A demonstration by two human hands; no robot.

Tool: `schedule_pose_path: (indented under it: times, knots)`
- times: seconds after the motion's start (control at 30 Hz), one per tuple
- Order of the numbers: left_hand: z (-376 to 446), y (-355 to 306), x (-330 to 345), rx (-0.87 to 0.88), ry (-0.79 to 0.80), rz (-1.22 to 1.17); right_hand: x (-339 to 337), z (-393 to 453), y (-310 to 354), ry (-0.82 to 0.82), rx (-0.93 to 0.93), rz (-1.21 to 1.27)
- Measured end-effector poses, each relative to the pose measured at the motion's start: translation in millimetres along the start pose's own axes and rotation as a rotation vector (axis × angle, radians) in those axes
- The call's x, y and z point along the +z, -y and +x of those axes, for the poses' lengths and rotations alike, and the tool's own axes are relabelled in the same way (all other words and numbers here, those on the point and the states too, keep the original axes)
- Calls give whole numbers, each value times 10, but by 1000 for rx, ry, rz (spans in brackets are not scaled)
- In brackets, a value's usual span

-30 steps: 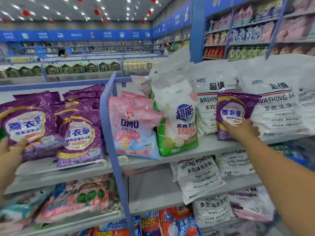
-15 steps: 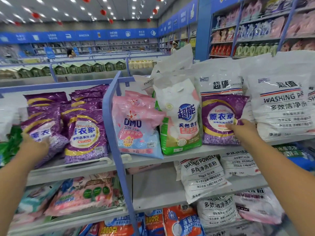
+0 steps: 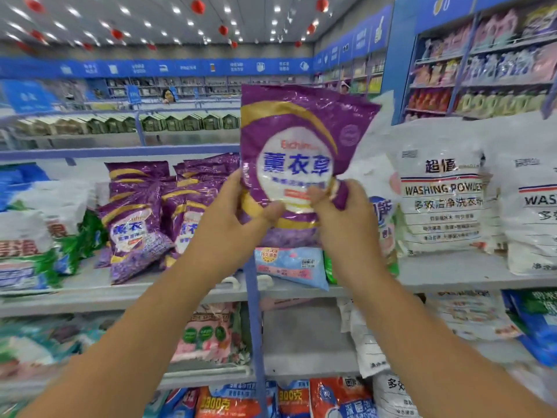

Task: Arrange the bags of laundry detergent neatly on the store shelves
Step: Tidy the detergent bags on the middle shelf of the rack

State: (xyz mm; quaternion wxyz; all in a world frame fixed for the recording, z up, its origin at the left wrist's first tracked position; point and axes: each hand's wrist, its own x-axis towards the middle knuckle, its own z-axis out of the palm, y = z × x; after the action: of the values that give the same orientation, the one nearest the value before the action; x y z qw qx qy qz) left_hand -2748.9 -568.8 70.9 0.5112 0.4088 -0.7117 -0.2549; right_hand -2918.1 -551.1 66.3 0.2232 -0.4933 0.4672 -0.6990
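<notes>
I've got one purple lavender detergent bag (image 3: 297, 164) up in the air, upright, label facing me, off the shelf entirely. My left hand (image 3: 238, 215) grips its lower left edge, thumb across the front; my right hand (image 3: 340, 212) pinches the lower right side, fingers curled into the plastic. Both hands are full of this one bag. Down and to the left of my left hand sits the cluster of matching purple bags (image 3: 135, 224), leaning and overlapping, not squared up. Just below my hands, a pink-and-blue bag (image 3: 291, 262) lies tilted on the grey shelf (image 3: 452, 274). To the right of my right hand the white washing powder sacks (image 3: 441, 203) stand fairly orderly. My read: early-to-middle going. This bag likely belongs with its purple mates on the left, and that group needs straightening.
</notes>
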Motion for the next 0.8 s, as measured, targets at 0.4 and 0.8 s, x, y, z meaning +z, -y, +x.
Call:
schedule_pose_path:
  times: [0.4, 0.8]
  knots:
    - [-159, 1457, -1395, -343, -348, -50, 1022, -405, -158, 203, -397, -525]
    - [43, 2170, -2132, -773, -23, 55, 2329, -338, -1038, 698, 145, -863]
